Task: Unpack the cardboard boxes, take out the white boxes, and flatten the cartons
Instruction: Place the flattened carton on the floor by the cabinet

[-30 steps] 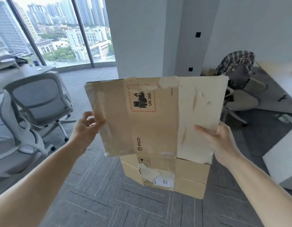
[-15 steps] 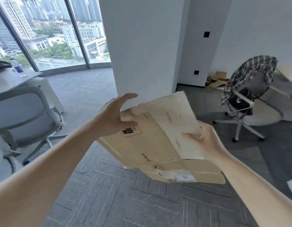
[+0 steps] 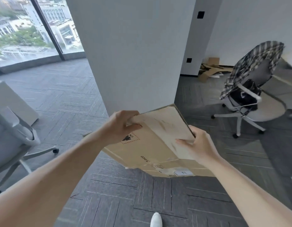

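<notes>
Holding the carton (image 3: 151, 145) in mid-air at centre, over the carpeted floor (image 3: 109, 194), now tilting almost flat with its pale flap folding over the printed panel. Gripping its far-left edge with the left hand (image 3: 120, 126), fingers (image 3: 130, 119) curling over the flap's rim and thumb pressing beside the hazard label; pinching the right edge with the right hand (image 3: 199, 145), thumb on top and the other fingers underneath, out of sight. Having been spreading it upright and broad a second ago, then briefly letting go with the left hand, now clamping again with the sheet laid down and doubled over. Judging by that, finishing the flattening of this carton rather than unpacking it, and likely turning toward the cardboard pile (image 3: 209, 69) lying far right against the wall. Standing before a white pillar (image 3: 133, 54), with a chair (image 3: 256, 110) wearing a plaid shirt (image 3: 256, 59) at right and another chair (image 3: 10, 133) near left. Seeing no white boxes anywhere.
</notes>
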Demonstrator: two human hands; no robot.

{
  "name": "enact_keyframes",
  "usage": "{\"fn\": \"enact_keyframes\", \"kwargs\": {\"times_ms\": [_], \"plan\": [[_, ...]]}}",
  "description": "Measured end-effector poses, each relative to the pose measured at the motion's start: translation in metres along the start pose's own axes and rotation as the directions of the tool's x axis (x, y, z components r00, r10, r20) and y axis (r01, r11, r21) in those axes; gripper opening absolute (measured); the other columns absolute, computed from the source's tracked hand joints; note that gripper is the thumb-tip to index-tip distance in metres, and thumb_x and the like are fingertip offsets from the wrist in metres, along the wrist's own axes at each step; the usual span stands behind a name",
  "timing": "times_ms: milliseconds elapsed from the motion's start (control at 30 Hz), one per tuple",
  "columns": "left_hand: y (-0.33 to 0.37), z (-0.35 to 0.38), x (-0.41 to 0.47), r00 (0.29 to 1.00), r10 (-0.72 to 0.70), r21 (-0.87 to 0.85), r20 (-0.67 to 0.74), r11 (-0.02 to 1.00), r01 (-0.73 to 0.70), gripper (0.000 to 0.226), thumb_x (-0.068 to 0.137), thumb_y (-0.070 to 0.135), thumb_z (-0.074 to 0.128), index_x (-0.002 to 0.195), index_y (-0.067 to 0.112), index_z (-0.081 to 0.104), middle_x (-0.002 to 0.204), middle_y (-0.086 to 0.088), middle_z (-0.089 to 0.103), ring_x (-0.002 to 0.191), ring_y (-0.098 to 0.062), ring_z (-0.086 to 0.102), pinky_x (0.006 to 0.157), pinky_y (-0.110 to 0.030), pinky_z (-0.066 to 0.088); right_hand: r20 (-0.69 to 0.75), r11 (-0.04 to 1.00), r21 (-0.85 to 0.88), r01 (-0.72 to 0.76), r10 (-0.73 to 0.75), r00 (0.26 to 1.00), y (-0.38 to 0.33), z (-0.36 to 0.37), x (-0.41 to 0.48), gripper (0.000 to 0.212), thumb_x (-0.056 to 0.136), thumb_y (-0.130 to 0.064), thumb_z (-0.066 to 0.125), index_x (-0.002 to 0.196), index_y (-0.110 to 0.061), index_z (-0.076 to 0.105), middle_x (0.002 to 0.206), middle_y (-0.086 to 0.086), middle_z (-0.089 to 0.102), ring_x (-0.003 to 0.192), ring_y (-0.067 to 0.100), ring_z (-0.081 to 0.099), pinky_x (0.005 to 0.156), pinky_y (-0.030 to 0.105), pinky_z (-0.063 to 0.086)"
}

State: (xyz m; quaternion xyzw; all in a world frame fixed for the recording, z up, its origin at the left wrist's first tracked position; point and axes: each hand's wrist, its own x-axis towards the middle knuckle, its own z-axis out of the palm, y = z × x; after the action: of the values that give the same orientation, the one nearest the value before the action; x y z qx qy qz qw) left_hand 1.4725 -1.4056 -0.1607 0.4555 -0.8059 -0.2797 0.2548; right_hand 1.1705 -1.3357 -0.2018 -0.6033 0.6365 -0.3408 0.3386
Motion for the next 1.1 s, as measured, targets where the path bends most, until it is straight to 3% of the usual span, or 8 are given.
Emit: {"fn": "enact_keyframes", "kwargs": {"times_ms": [133,233,300,400,500,633,733,1100], "plan": [[-0.071,0.002,0.039,0.993,-0.117,-0.039,-0.026,0.993,0.116,0.015,0.09,0.035,0.073,0.095,0.021,0.068,0.081,-0.006,0.072,0.074,-0.032,0.069,0.065,-0.051,0.056,0.021,0.997,-0.065,-0.032,0.034,0.999,0.035,0.031,0.073,0.041,0.071,-0.049,0.085,0.104,-0.047,0.06,0.098,-0.029,0.068,0.095,-0.015,0.06,0.069,0.01,0.046],[-0.122,0.004,0.059,0.977,-0.213,-0.086,-0.01,0.974,0.211,0.011,0.093,0.027,0.075,0.102,0.023,0.072,0.086,-0.002,0.076,0.079,-0.03,0.072,0.068,-0.048,0.059,0.029,0.977,-0.155,-0.143,0.149,0.988,0.07,0.06,0.111,0.066,0.072,-0.049,0.088,0.128,-0.041,0.053,0.117,-0.028,0.061,0.112,-0.001,0.058,0.096,0.034,0.048],[-0.158,0.008,0.068,0.964,-0.265,-0.132,-0.018,0.957,0.26,0.014,0.094,0.017,0.076,0.101,0.029,0.073,0.084,0.006,0.076,0.072,-0.02,0.07,0.059,-0.034,0.056,0.017,0.953,-0.206,-0.224,0.233,0.972,0.09,0.079,0.134,0.078,0.075,-0.046,0.087,0.141,-0.034,0.047,0.133,-0.013,0.058,0.126,0.017,0.054,0.108,0.048,0.044],[-0.212,0.017,0.077,0.938,-0.348,-0.202,0.009,0.918,0.342,0.021,0.094,0.014,0.075,0.105,0.031,0.074,0.083,0.011,0.076,0.065,-0.008,0.067,0.055,-0.016,0.049,0.001,0.924,-0.259,-0.28,0.29,0.957,0.118,0.113,0.159,0.084,0.078,-0.041,0.086,0.148,-0.03,0.041,0.144,-0.004,0.049,0.137,0.022,0.041,0.114,0.05,0.035],[-0.272,0.032,0.085,0.917,-0.394,-0.256,0.053,0.883,0.394,0.025,0.094,0.021,0.075,0.108,0.041,0.074,0.084,0.013,0.077,0.06,-0.003,0.067,0.055,-0.016,0.05,-0.057,0.897,-0.326,-0.297,0.295,0.954,0.146,0.152,0.186,0.055,0.088,-0.032,0.079,0.135,-0.023,0.053,0.131,0.0,0.056,0.129,0.026,0.048,0.106,0.048,0.04],[-0.363,0.062,0.082,0.866,-0.479,-0.337,0.143,0.799,0.498,0.031,0.094,0.021,0.074,0.111,0.048,0.073,0.099,0.006,0.08,0.088,-0.027,0.077,0.074,-0.053,0.063,-0.045,0.865,-0.42,-0.274,0.282,0.958,0.188,0.206,0.227,0.008,0.102,-0.026,0.063,0.107,-0.024,0.058,0.102,-0.006,0.067,0.089,0.018,0.062,0.075,0.041,0.05],[-0.434,0.095,0.068,0.807,-0.561,-0.419,0.182,0.699,0.58,0.03,0.091,0.024,0.075,0.104,0.051,0.074,0.103,0.006,0.08,0.091,-0.015,0.078,0.072,-0.038,0.063,0.032,0.854,-0.47,-0.224,0.27,0.962,0.231,0.259,0.257,0.013,0.103,-0.029,0.061,0.1,-0.034,0.049,0.085,-0.017,0.058,0.075,0.009,0.056,0.059,0.034,0.041],[-0.687,0.295,0.021,0.521,-0.777,-0.516,0.353,0.303,0.801,0.029,0.093,0.012,0.069,0.122,0.017,0.068,0.111,-0.011,0.078,0.102,-0.032,0.076,0.085,-0.053,0.058,0.274,0.785,-0.619,-0.027,0.247,0.93,0.444,0.442,0.334,0.013,0.107,-0.025,0.054,0.116,-0.018,0.059,0.108,-0.003,0.067,0.104,0.025,0.061,0.087,0.041,0.037]]}}
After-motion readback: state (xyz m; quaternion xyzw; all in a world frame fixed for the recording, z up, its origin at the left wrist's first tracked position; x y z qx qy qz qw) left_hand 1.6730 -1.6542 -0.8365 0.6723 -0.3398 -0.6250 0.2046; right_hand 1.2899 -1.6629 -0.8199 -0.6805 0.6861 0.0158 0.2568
